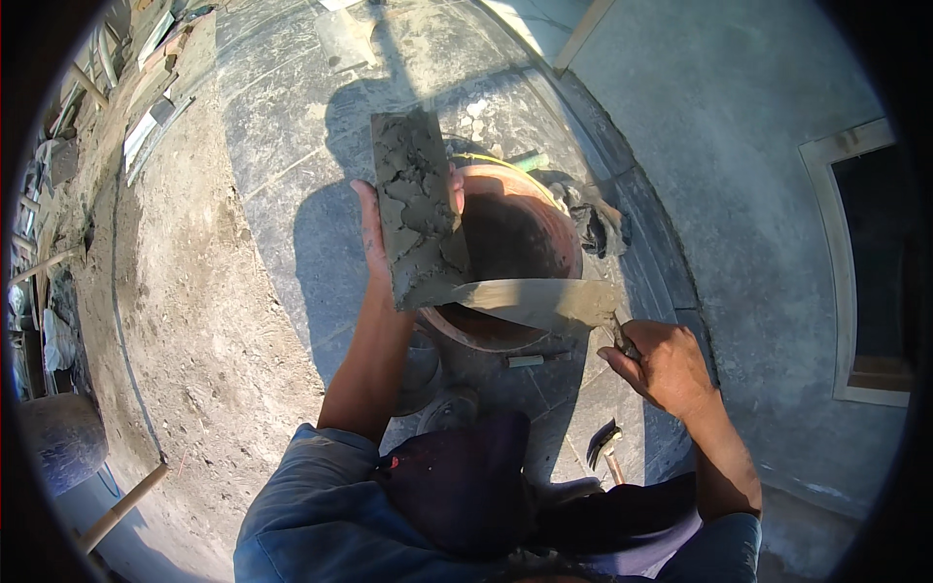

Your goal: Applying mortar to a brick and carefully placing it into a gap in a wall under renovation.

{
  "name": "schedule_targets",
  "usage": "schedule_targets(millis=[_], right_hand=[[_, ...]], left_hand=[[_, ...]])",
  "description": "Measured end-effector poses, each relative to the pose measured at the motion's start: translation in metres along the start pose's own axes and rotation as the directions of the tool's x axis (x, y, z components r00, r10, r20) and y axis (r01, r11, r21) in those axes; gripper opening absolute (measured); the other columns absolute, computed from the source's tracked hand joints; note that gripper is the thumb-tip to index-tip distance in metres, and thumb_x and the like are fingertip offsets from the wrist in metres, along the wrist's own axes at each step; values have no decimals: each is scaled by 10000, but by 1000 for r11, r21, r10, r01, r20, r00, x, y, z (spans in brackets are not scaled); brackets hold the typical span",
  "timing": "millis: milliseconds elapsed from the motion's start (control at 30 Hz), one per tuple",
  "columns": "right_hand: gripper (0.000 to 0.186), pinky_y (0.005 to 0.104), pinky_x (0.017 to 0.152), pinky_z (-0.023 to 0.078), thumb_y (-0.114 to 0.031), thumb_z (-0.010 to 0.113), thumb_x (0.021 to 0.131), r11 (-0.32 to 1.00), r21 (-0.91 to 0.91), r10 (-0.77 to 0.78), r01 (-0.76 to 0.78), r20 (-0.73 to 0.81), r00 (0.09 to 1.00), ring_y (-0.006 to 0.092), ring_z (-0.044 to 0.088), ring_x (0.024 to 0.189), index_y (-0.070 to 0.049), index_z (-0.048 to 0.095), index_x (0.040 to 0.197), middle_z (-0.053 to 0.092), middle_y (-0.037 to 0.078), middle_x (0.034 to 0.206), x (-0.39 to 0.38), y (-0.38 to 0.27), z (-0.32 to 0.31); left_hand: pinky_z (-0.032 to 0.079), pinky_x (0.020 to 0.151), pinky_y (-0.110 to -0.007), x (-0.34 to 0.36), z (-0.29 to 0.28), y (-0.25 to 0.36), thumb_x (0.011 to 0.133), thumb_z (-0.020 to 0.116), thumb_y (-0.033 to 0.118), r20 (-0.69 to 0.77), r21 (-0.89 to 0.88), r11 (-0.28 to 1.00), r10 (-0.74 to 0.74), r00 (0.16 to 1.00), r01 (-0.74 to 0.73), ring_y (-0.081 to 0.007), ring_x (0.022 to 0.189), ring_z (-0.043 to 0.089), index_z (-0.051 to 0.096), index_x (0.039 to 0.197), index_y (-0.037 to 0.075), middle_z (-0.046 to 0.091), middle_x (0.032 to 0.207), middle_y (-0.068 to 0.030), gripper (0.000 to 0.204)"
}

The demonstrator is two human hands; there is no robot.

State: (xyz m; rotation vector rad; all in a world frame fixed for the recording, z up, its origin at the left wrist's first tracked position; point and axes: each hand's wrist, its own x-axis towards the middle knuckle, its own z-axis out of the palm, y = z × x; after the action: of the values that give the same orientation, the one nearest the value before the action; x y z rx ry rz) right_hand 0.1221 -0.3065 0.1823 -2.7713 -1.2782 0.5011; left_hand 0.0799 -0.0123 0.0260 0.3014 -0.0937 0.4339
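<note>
Left hand (369,225): fingers gripping tile (384,165) edges
Right hand (673,369): fingers wrapped round trowel (535,301)
Mortar (420,194): covers most of tile, ragged; evening-out seemingly remains

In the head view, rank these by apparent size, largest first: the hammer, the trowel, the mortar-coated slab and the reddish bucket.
Reddish bucket, partly hidden
Mortar-coated slab
Trowel
Hammer

Nearness to the camera may enlarge the held slab's look.

Place: outdoor building site | Signs — wet mortar (413,199), trowel (535,302), bucket (568,238), bare ground (194,282)
</note>
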Motion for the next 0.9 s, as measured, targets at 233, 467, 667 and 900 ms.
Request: schedule_targets(millis=[233, 467, 667, 900], right_hand=[[331, 391, 582, 498, -349, 670, 805, 955, -243, -177, 168, -15, 984, 302, 618, 636, -28, 597, 765, 595, 103, 689, 20, -8, -19], [333, 372, 630, 519, -404, 621, 830, 938, -305, -169, 164, 9, 986, 256, 655, 654, -75, 620, 781, 637, 71, 717, 35, 2, -11], [332, 392, 641, 515, -401, 625, 831, 955, -283, -102, 86, -43, 994, 285, 649, 662, -74, 618, 772, 631, 88, 713, 44, 7, -14], [320, 400, 623, 509, -384, 628, 833, 954, -299, -46, 7, -125, 991, 295, 647, 666, -75, 609, 755, 615, 95, 695, 48, 14, -11]], left_hand=[[504, 889, -368, -23, 21, -13, 908, 274, 660, -150, -63, 974, -223, 963, 215, -281, 1012, 594, 371, 1341, -50, 521, 1227, -235, 837], [502, 896, -392, -32, 20, -14, 929, 285, 622, -217, -52, 937, -348, 912, 346, -289, 1030, 596, 407, 1332, -21, 556, 1198, -205, 769], [495, 895, -406, -44, 42, -18, 935, 312, 604, -292, 0, 950, -298, 909, 311, -281, 1030, 594, 414, 1346, 28, 555, 1207, -178, 714], [507, 878, -398, -51, 43, -14, 939, 335, 585, -287, 48, 951, -279, 916, 305, -289, 1038, 595, 392, 1357, 46, 553, 1193, -176, 684]])
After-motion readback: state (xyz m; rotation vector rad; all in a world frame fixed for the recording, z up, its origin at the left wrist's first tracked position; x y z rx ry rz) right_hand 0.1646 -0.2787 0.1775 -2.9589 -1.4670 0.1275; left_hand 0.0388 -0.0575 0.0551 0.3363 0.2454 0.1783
